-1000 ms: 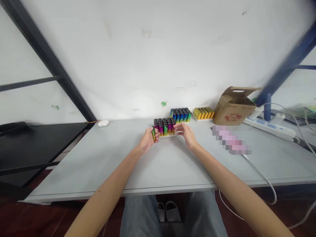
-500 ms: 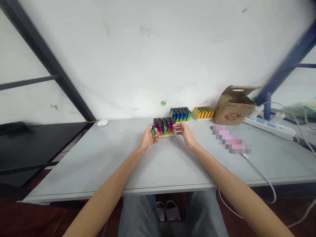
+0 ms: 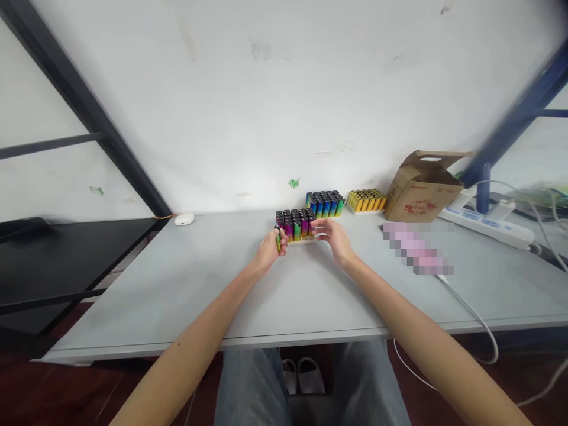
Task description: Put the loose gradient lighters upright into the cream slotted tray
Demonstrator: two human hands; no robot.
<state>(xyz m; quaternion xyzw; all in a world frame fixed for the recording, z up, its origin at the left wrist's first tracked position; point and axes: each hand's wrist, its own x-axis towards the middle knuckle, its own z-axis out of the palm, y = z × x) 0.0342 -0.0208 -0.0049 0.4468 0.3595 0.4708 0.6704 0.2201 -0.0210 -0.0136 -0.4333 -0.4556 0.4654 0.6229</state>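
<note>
My left hand (image 3: 269, 248) is closed around a green-yellow lighter (image 3: 278, 241), held upright at the left end of a white tray (image 3: 306, 241). In that tray stand several lighters (image 3: 296, 231) with black tops and purple, green and yellow bodies. My right hand (image 3: 332, 235) is at the tray's right end, with fingers apart and curved. Its fingertips reach the rightmost lighters; whether they press on them I cannot tell.
Behind stand a block of blue-green lighters (image 3: 326, 204) and a tray of gold ones (image 3: 367, 200). Rightward are an open cardboard box (image 3: 419, 192), a blurred pink object (image 3: 415, 247) on a white cable and a power strip (image 3: 492, 228). A white case (image 3: 184, 219) lies left.
My left hand has turned slightly and tipped the lighter, so less of it shows. My right hand stays at the tray's right end.
</note>
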